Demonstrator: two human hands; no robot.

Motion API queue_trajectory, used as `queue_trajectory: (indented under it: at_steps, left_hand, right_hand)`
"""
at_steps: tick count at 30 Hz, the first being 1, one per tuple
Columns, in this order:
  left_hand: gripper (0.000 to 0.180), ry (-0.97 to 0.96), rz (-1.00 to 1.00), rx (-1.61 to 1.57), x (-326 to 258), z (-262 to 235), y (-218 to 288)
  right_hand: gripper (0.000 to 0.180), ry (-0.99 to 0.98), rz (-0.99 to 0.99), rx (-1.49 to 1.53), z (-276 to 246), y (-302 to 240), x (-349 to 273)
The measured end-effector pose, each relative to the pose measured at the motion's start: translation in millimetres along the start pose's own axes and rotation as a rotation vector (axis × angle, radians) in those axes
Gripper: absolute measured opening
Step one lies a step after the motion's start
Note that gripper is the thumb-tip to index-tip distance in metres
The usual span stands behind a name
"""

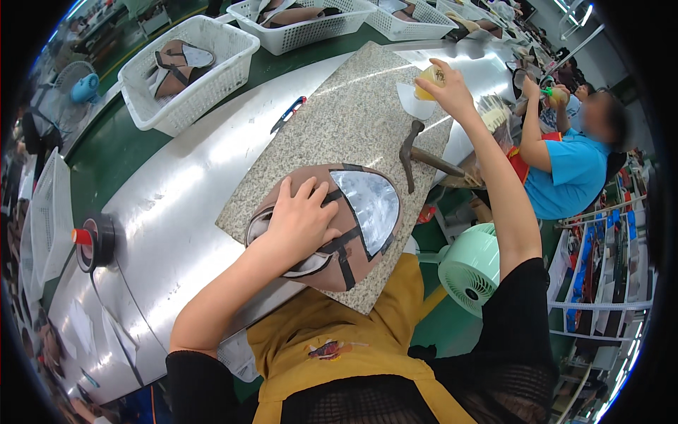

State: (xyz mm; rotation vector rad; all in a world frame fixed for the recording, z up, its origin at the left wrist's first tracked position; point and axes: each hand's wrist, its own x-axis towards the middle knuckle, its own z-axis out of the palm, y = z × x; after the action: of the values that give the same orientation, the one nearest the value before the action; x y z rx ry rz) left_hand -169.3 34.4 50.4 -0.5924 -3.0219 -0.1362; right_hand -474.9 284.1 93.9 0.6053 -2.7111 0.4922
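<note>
A brown upper-like piece (353,263) with black tape strips and a shiny silvery panel lies on a speckled stone slab (339,127) in front of me. My left hand (300,219) rests on top of it with the fingers spread. Out at the slab's far right, my right hand (452,88) is closed round a small yellowish cup or jar (429,81). Below that cup is a white sheet-like piece (415,102). A hammer (431,159) with a wooden handle lies near the slab's right edge, apart from both hands.
The slab sits on a metal table (176,184). A red-and-blue pen (288,114) lies left of the slab, a black tape roll (97,244) farther left. White baskets (187,85) with brown pieces stand beyond. A green fan (472,265) and a co-worker in blue (565,169) are at right.
</note>
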Motion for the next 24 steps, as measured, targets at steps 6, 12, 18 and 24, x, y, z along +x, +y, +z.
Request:
queue_trajectory:
  at_steps: [6,12,18,24]
  left_hand:
    - [0.045,0.017,0.003,-0.018,0,0,-1]
    - [0.045,-0.009,0.01,-0.033,3,-3,2]
    - [0.048,0.028,-0.021,-0.297,-4,-26,-7]
    - [0.048,-0.26,0.094,-0.294,-65,-110,-18]
  right_hand:
    - [0.082,-0.145,0.096,-0.175,37,30,13]
    - [0.083,0.02,-0.021,-0.188,27,24,0]
    - [0.054,0.03,-0.275,0.151,-16,-51,-100]
    - [0.039,-0.171,-0.023,0.599,-73,-66,-209]
